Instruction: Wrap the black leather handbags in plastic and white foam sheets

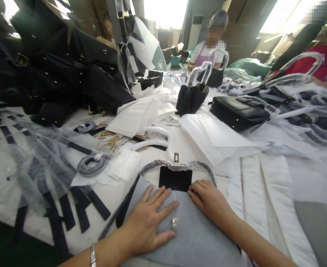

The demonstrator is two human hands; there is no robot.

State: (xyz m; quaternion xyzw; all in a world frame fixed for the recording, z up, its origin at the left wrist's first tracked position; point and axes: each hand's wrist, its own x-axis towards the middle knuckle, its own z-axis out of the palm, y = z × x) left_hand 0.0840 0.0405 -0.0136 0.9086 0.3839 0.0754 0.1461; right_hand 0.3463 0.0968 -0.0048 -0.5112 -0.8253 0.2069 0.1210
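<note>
1. Spreading wide, the left hand [149,224] presses flat on the gray sheet [196,230], beside the metal clasp [174,222].
2. Curling its fingers, the right hand [208,196] touches the sheet's top edge, beside the black flap [175,178].

Left hand [149,222]: palm down, fingers spread and extended, thumb apart from the fingers; forearm entering from lower left, bracelet [93,256] at the wrist. Right hand [206,194]: back upward, fingers bent and close together, fingertips turned inward; bare forearm [252,237] slanting from lower right.
</note>
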